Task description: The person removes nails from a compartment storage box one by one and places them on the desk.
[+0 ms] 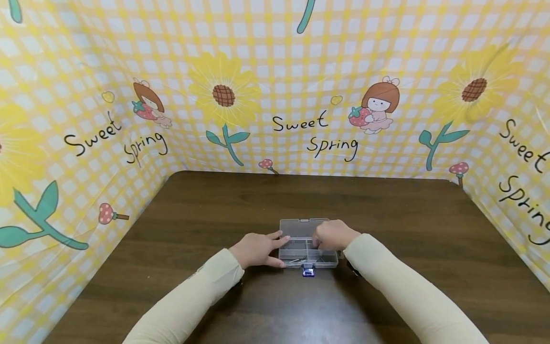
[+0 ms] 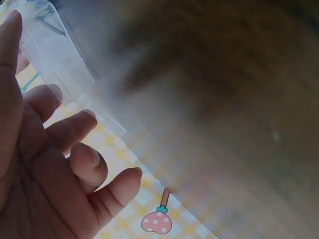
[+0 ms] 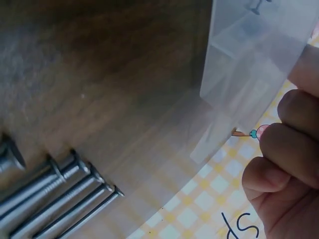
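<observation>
A clear plastic compartment box (image 1: pixel 294 253) lies with its lid (image 1: pixel 294 228) folded back. Thin metal nails (image 1: pixel 295 262) show in its front left compartment. My left hand (image 1: pixel 258 249) rests along the box's left side, fingers spread and fingertips at its edge. Over the rear right compartment, my right hand (image 1: pixel 335 234) reaches in with curled fingers; its fingertips are partly hidden, so whether they pinch anything is unclear. Several large nails (image 3: pixel 65 194) lie in a row on the table in the right wrist view.
A blue latch (image 1: pixel 308 271) sticks out at the box's front. The dark wooden table (image 1: pixel 223 205) is enclosed by a yellow checked cloth (image 1: pixel 275 86) at the back and sides.
</observation>
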